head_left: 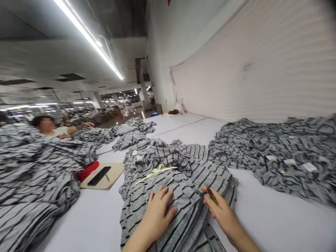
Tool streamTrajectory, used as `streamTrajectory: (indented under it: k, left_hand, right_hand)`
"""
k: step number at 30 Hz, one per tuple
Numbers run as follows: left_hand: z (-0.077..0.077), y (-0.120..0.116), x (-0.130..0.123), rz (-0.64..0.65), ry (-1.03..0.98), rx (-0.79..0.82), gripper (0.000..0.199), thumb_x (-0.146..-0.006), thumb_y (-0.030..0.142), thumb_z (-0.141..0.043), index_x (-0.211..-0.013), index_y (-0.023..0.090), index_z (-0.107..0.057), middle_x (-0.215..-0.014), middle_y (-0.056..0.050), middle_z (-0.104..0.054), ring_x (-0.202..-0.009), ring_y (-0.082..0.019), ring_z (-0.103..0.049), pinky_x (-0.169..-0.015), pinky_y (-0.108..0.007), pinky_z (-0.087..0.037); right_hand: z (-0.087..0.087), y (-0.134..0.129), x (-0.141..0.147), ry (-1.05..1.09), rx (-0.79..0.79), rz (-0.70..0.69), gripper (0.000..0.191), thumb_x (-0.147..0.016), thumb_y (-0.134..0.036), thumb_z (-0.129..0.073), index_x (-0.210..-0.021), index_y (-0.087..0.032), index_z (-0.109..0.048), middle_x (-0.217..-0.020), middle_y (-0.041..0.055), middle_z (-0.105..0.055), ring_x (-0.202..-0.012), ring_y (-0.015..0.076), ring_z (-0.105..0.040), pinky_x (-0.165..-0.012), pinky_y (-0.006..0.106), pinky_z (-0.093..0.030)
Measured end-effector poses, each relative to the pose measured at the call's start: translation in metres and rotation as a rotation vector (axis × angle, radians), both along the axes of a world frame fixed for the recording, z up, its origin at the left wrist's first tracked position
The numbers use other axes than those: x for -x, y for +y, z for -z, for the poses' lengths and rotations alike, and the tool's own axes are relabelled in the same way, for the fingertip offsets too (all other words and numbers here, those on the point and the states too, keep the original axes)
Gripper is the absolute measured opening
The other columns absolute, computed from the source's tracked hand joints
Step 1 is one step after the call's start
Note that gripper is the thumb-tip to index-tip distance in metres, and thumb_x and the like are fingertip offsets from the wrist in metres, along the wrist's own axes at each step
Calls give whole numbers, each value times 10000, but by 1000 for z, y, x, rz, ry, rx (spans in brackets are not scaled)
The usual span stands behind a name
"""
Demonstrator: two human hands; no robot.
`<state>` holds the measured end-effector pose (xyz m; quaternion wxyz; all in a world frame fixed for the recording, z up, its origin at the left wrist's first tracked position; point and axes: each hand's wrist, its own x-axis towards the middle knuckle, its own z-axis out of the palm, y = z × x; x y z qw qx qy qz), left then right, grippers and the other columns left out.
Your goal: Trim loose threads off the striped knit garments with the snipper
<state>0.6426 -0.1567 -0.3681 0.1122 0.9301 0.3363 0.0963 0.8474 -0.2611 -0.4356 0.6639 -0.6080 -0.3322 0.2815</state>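
Note:
A pile of grey garments with black stripes lies on the white table in the middle of the view, with a pale yellow tie around or across it. My left hand rests on the striped cloth, fingers spread and palm down, holding nothing. At the pile's right side, my right hand has its fingers closed on a small tool, dark at the tip with a green part. The tool's tip points up and left, close to the cloth. Its lower part is hidden in the hand.
More striped garments lie in a big heap on the left and another on the right. A cardboard sheet carries a dark flat object, beside red cloth. Another person reaches over the far left cloth.

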Motion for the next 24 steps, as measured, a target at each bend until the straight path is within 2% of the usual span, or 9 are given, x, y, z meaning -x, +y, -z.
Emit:
streamTrajectory:
  k: [3,5,9,12,16,20,22,24]
  left_hand:
    - [-9,-9,-27,42,-110,-1,171,-848,221,-518,-1002,184,-583,-1120,-111,-602,-1054,-256,-561,-923,-452,-457]
    - [-4,-17,-41,66,-138,-5,125,-806,191,-552,-931,182,-556,-996,-86,-588,-931,-235,-565,-827,-400,-487]
    - [16,-27,-50,39,-127,-51,205,-733,139,-583,-926,178,-525,-955,-76,-548,-862,-236,-537,-758,-391,-485]
    - [27,-26,-47,31,-160,-106,238,-726,102,-555,-945,188,-514,-959,-72,-534,-866,-235,-533,-752,-380,-482]
    - [30,-22,-42,76,-223,-154,238,-706,25,-458,-861,205,-485,-885,-50,-528,-793,-202,-535,-689,-314,-483]
    - [29,-19,-34,180,-425,-233,258,-700,-23,-401,-785,221,-394,-757,-8,-488,-656,-148,-493,-584,-224,-442]
    - [29,-19,-29,232,-520,-322,257,-728,-25,-400,-764,227,-370,-723,0,-470,-621,-137,-464,-553,-205,-413]
    - [29,-19,-24,258,-561,-406,260,-751,-30,-399,-738,227,-365,-702,1,-461,-599,-133,-440,-530,-197,-385]
  right_hand:
    - [-3,8,-4,-107,20,-20,367,-712,-328,-592,-1041,-185,-670,-994,70,-680,-917,221,-621,-873,340,-494]
    - [-3,11,-5,-167,35,-25,407,-693,-235,-549,-1086,-194,-648,-1073,70,-654,-950,210,-611,-906,337,-480]
    - [-8,11,2,-281,48,-118,427,-695,-137,-487,-1091,-216,-629,-1065,53,-610,-952,185,-603,-843,281,-505]
    - [-15,10,10,-393,45,-125,348,-748,-117,-471,-1049,-218,-615,-1021,46,-595,-965,187,-590,-840,282,-496]
    - [-21,10,15,-448,-16,-91,155,-845,-142,-431,-885,-207,-566,-890,37,-591,-894,188,-586,-800,281,-483]
    - [-26,6,17,-523,-18,-7,117,-857,-150,-408,-854,-211,-508,-845,32,-549,-811,185,-560,-735,281,-470]
    - [-31,0,18,-582,21,-25,133,-846,-135,-402,-829,-211,-509,-846,31,-537,-789,185,-551,-715,287,-458]
    - [-39,-6,18,-590,68,-112,141,-840,-128,-421,-815,-213,-531,-859,27,-542,-788,181,-558,-716,283,-456]
